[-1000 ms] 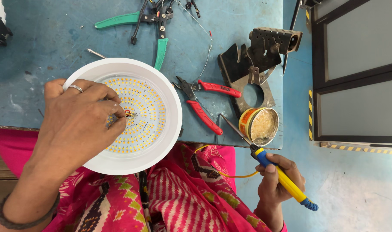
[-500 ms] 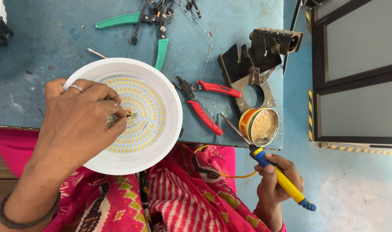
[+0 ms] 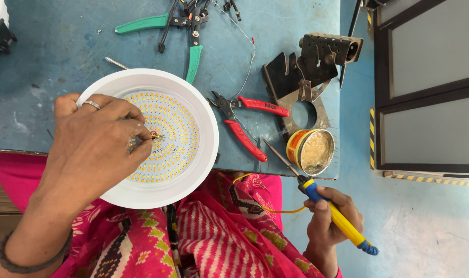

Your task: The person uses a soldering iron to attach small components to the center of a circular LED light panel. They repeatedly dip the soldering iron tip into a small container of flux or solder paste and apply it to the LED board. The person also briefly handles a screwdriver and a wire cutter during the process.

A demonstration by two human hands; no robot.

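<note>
A round white lamp housing (image 3: 203, 114) with a disc of many small yellow light chips lies at the table's front edge, over my lap. My left hand (image 3: 93, 149) rests on its left half, fingertips pinching thin red wires at the disc's centre. My right hand (image 3: 331, 217) is off the table's front right corner, gripping a yellow and blue soldering iron (image 3: 324, 206). Its metal tip points up-left toward an open tin of flux paste (image 3: 310, 151), just short of the tin's rim.
Red-handled cutters (image 3: 247, 123) lie right of the lamp. Green-handled pliers (image 3: 162, 23) and black leads lie at the back. A dark metal iron stand (image 3: 309, 77) sits behind the tin. A blue wall with a dark framed panel (image 3: 430, 87) is on the right.
The soldering iron has shifted slightly in my right hand. My left hand stays on the lamp's centre.
</note>
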